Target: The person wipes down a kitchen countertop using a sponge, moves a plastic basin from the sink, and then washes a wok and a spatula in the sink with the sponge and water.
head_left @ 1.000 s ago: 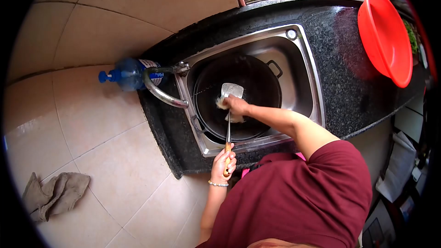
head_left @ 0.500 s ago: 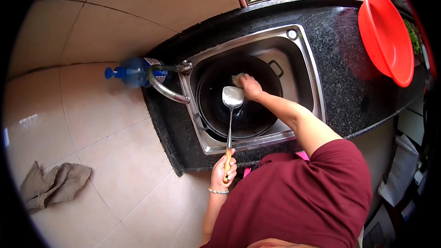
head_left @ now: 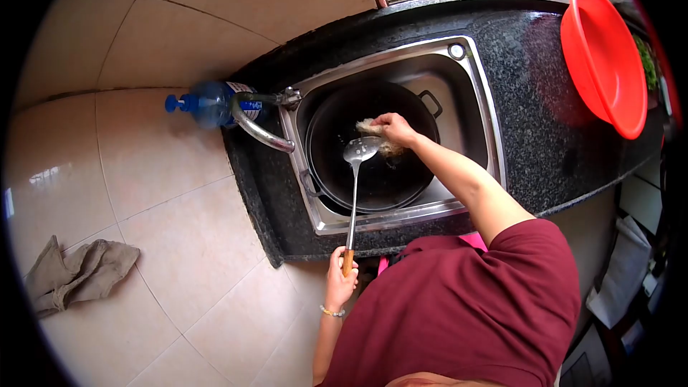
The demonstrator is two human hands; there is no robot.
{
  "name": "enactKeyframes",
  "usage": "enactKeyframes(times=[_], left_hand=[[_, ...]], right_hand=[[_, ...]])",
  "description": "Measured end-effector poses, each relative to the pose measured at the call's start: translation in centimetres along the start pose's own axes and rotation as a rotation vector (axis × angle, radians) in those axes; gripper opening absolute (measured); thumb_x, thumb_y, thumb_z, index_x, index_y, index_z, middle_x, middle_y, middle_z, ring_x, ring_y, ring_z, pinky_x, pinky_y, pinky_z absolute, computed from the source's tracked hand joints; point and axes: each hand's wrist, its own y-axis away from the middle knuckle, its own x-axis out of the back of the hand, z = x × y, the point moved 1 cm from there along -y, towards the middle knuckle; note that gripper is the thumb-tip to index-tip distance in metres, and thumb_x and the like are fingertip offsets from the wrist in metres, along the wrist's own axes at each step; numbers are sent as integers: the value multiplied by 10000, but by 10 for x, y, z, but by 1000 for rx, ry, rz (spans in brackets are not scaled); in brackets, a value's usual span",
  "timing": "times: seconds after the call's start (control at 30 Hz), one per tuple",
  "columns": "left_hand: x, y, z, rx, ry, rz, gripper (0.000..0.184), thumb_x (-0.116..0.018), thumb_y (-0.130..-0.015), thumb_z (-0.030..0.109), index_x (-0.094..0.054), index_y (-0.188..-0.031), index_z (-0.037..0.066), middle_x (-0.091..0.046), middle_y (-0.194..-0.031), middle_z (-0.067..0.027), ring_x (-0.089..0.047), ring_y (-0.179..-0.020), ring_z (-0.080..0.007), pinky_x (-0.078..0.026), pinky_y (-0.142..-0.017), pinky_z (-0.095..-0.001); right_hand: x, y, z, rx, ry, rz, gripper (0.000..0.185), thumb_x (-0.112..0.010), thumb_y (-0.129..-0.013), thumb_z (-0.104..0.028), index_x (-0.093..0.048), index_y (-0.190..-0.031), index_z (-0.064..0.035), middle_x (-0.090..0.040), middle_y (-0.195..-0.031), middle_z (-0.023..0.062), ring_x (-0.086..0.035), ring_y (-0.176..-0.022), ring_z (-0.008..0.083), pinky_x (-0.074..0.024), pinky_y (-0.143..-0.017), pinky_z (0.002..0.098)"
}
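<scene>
My left hand point(head_left: 340, 281) is closed round the wooden handle of a metal wok spatula point(head_left: 362, 149). Its blade hangs over the middle of a dark wok point(head_left: 390, 190), with pale spots of suds or water on it. A tan, fibrous scrubbing pad point(head_left: 368, 127) is gripped in my right hand point(head_left: 396, 129), just above and beside the blade. Some of the pad spreads below the hand; whether it touches the blade I cannot tell. The two-handled wok lies inside a stainless steel sink point(head_left: 486, 104).
A curved faucet point(head_left: 261, 136) reaches over the sink's left rim, beside a blue pump bottle point(head_left: 211, 104). On the black counter point(head_left: 530, 107) at right stands a red basin point(head_left: 616, 64). A grey-brown cloth point(head_left: 89, 272) lies on the tiled floor.
My right hand has shifted slightly up and right, and more of the scrubbing pad shows. The spatula blade has turned and moved a little left and down; suds spots now show on it.
</scene>
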Motion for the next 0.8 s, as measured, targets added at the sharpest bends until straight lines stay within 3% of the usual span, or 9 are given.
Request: enactKeyframes(times=[0.03,0.1,0.13,0.23,0.37,0.5,0.63,0.7,0.8], left_hand=[[1,2,-4,-66,-158,47,437,-522,-783,13,-426,-1202,92,-543,-803,-79,-565,-631,-148,-484,-542,-260],[1,1,-13,-206,-479,132,423,-527,-777,15,-441,-1187,69,-573,-843,-125,-609,-710,-231,-503,-623,-320],[-5,5,-6,-332,-532,191,413,-549,-790,34,-451,-1190,51,-592,-938,-184,-597,-860,-340,-482,-735,-384],[-10,-1,-24,-338,-621,195,442,-571,-806,67,-433,-1225,54,-583,-1030,-208,-570,-945,-366,-473,-771,-399],[-17,2,-40,-380,-587,232,431,-571,-821,86,-438,-1229,44,-575,-1044,-211,-570,-934,-370,-475,-764,-404],[-18,-3,-39,-452,-623,257,460,-567,-823,86,-414,-1256,64,-574,-1034,-209,-570,-916,-373,-479,-745,-404],[-16,-3,-52,-438,-657,274,460,-567,-820,87,-419,-1255,73,-578,-1002,-205,-571,-890,-376,-480,-721,-414],[-13,-3,-58,-421,-644,280,463,-573,-816,90,-422,-1253,73,-579,-990,-201,-572,-884,-374,-479,-720,-416],[-18,1,-59,-423,-624,277,468,-578,-812,91,-423,-1253,71,-579,-988,-198,-573,-879,-373,-477,-717,-416]], right_hand=[[5,4,-8,-25,-201,-56,312,-467,-703,3,-666,-934,-62,-632,-884,135,-604,-866,269,-454,-805,323],[10,25,-33,319,-14,-47,335,-463,-676,11,-666,-932,-60,-608,-879,121,-587,-880,261,-449,-811,314],[5,37,-45,389,6,-147,363,-465,-656,17,-666,-945,-72,-586,-897,116,-569,-901,264,-447,-815,318],[-16,80,-64,717,395,-221,288,-523,-711,-34,-662,-951,-110,-569,-901,93,-553,-881,290,-456,-784,365],[-19,39,-29,540,458,-86,259,-548,-720,-78,-666,-944,-135,-558,-907,93,-553,-873,295,-461,-765,381],[-31,68,-62,775,358,-209,264,-555,-705,-87,-662,-944,-119,-556,-906,87,-544,-894,289,-452,-789,369],[-20,23,-25,396,522,-191,273,-533,-720,-77,-656,-962,-106,-563,-896,106,-548,-913,295,-451,-795,375],[-34,40,-30,617,382,-83,281,-531,-734,-80,-653,-986,-111,-551,-905,101,-544,-912,291,-449,-801,369],[-35,58,-46,647,350,-166,319,-504,-735,-54,-634,-1022,-108,-542,-948,98,-525,-960,278,-438,-824,357]])
